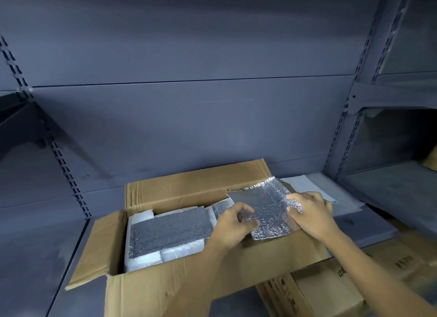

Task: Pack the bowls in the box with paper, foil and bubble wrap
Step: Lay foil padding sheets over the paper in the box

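Observation:
An open cardboard box (pixel 151 290) stands on a grey shelf, flaps spread. Inside on the left lies a flat sheet of silver foil (pixel 170 231) on top of white bubble wrap (pixel 144 261). Above the box's right half I hold a second silver foil sheet (pixel 267 203). My left hand (pixel 234 224) pinches its near left edge and my right hand (pixel 309 212) grips its right edge. No bowl shows; whatever is in the box is covered.
The grey metal shelf (pixel 42 257) has a back panel and slotted uprights (pixel 66 170). White paper sheets (pixel 331 193) lie on the shelf to the right of the box. More cardboard cartons (pixel 331 290) sit below at the lower right.

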The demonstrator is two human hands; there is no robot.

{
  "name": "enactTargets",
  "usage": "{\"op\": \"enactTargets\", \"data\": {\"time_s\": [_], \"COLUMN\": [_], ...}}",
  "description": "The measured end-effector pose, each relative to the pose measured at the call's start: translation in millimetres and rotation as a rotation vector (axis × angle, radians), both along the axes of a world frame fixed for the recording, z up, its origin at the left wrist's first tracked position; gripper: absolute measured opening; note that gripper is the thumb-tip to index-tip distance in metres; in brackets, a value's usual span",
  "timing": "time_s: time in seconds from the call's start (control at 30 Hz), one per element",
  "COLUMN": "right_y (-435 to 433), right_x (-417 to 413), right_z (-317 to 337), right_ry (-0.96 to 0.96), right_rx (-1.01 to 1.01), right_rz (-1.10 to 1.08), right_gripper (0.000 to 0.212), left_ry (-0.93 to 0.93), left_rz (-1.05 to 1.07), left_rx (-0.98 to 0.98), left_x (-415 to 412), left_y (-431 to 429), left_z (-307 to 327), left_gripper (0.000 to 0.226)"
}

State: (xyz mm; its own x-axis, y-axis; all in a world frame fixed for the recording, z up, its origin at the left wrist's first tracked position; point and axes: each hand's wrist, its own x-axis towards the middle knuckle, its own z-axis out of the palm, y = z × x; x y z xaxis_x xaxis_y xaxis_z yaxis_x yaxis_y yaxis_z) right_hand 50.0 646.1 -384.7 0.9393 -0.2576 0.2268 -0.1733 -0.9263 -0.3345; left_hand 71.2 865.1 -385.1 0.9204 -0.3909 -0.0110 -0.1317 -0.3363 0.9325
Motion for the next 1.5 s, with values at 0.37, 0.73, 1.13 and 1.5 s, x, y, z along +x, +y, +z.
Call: {"op": "enactTargets", "data": {"time_s": [0.37,0.73,1.13,1.5], "right_y": [0,-12,-20,-30], "right_x": [-23,-25,-20,-25], "right_z": [-1,-5,4,12], "right_ry": [-0.229,-0.155,-0.088,-0.042], "right_rx": [-0.091,-0.132,-0.132,-0.110], "right_rz": [0.476,0.537,0.498,0.472], "right_gripper": [0.023,0.015,0.030,0.014], "left_ry": [-0.281,-0.408,-0.427,-0.360], "left_rz": [-0.118,-0.070,-0.017,-0.018], "left_rx": [0.229,0.318,0.374,0.282], "left_x": [-11,-6,-6,-5], "left_y": [-3,-6,-6,-4], "left_z": [-1,-7,-8,-4], "left_gripper": [0.032,0.014,0.018,0.021]}}
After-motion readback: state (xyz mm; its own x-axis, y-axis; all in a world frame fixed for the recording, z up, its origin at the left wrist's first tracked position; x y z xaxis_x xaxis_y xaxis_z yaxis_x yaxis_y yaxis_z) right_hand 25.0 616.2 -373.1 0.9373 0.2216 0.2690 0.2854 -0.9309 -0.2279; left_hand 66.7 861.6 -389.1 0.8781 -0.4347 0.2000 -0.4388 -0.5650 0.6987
